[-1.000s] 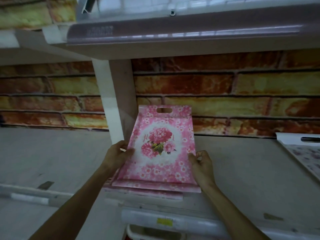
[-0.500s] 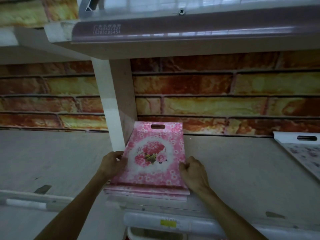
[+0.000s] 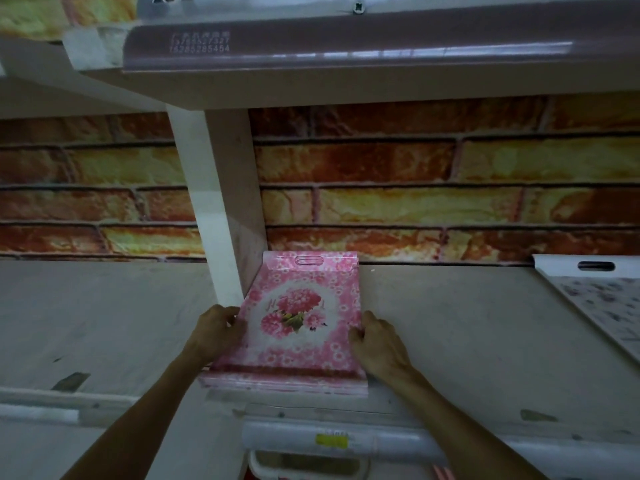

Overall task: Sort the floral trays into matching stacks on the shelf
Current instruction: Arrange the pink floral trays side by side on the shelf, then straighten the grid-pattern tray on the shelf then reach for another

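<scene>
The tray stack (image 3: pixel 298 327) lies flat on the shelf (image 3: pixel 450 341), its far end against the back wall (image 3: pixel 415 188), its near end at the shelf's front edge. The upright post (image 3: pixel 221 209) stands immediately to its left, touching the stack's left side. The left hand (image 3: pixel 216 332) is at the stack's left edge, the right hand (image 3: pixel 379 342) at its right edge. A second tray (image 3: pixel 595 299) lies well apart to the right, on the same shelf. An upper shelf (image 3: pixel 346 81) hangs overhead. A label strip (image 3: pixel 332 441) runs below the front edge.
</scene>
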Demonstrator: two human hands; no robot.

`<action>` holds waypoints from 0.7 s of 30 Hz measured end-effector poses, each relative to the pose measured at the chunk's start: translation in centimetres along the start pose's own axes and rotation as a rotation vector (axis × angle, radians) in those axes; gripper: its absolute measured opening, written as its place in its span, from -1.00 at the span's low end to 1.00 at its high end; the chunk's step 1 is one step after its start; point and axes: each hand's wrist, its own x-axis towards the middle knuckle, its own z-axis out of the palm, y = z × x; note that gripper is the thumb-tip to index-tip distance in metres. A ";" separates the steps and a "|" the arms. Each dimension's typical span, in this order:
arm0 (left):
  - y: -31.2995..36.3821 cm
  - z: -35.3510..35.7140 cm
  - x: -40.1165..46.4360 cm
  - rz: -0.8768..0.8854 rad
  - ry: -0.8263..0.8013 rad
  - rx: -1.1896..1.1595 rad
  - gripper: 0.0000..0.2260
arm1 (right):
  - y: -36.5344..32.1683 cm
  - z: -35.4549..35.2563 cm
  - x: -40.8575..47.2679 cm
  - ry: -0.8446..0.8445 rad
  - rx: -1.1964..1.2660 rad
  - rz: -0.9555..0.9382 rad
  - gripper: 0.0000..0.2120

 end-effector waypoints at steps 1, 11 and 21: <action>0.0 0.0 0.1 0.000 -0.012 0.016 -0.70 | 0.0 -0.2 0.0 -0.013 0.001 0.004 -0.80; 3.1 -1.2 -1.1 0.132 0.150 -0.155 -0.79 | 0.9 -4.3 -1.3 -0.002 0.130 -0.036 -0.73; 12.9 0.7 -2.4 0.244 0.023 -0.891 -0.85 | 5.5 -9.1 -7.1 0.287 0.079 -0.134 -0.71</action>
